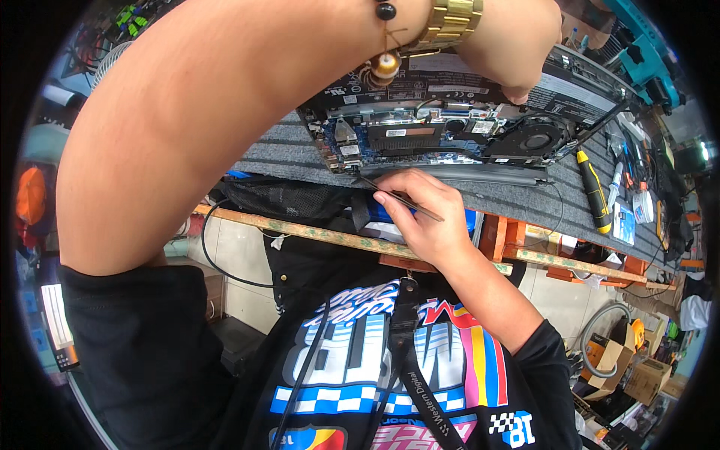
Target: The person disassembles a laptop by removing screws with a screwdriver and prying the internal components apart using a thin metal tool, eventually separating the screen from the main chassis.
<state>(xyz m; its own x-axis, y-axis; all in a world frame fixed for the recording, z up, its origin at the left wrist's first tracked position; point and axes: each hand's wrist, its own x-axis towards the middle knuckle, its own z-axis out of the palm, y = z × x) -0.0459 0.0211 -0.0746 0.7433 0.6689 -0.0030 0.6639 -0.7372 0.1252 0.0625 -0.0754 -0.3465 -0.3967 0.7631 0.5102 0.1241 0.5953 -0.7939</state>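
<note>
A laptop (406,142) with its bottom cover off lies on the grey ribbed mat (277,155), its circuit board and round black fan (536,140) exposed. My left arm reaches across the upper view, a gold watch (452,21) on its wrist. My left hand (514,46) is closed, with a fingertip down by the black battery (559,96); its other fingers are hidden. Below the laptop's near edge, my right hand (427,214) pinches slim dark tweezers (421,208), whose tip points left toward the casing's near edge.
On the mat's right lie a yellow-and-black screwdriver (593,192), a small white bottle (643,206) and other tools. A teal stand (649,60) rises at the far right. The bench's wooden edge (322,234) runs nearest me, with black mesh fabric (281,199) beside it. Cardboard boxes (646,379) stand lower right.
</note>
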